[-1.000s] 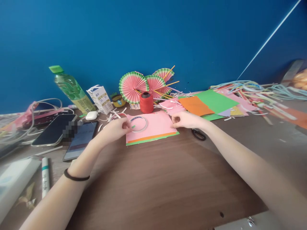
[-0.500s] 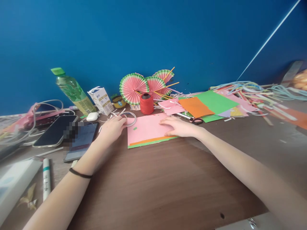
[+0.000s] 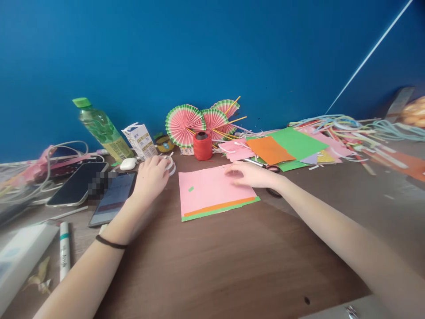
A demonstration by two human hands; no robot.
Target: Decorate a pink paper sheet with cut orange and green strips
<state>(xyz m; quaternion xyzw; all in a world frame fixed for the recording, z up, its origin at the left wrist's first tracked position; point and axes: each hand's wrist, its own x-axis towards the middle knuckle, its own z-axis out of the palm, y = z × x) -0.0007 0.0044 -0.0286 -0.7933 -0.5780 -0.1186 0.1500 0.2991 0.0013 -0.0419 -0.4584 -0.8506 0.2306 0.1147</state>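
Note:
A pink sheet of paper (image 3: 207, 190) lies on the table with an orange strip (image 3: 219, 207) and a green strip (image 3: 226, 210) along its near edge. A small green scrap (image 3: 191, 189) rests on it. At the sheet's far right corner is my right hand (image 3: 247, 174), fingers loosely apart and nothing gripped. My left hand (image 3: 152, 177), left of the sheet, has its fingers round the near side of a pale tape roll (image 3: 171, 166); the fingertips are partly hidden. Scissors (image 3: 274, 169) with dark handles lie just behind my right wrist.
Behind the sheet stand a red thread spool (image 3: 202, 147) and pleated paper fans (image 3: 185, 126). Coloured paper sheets (image 3: 299, 144) and strips pile up at the right. A green bottle (image 3: 102, 130), a small carton (image 3: 141, 141), phones (image 3: 78, 184) and a marker (image 3: 64, 250) occupy the left.
The pink sheet has slid nearer to me, showing more of its strips. My left hand has drawn the tape roll left, off the sheet's edge. My right hand's fingers have loosened slightly.

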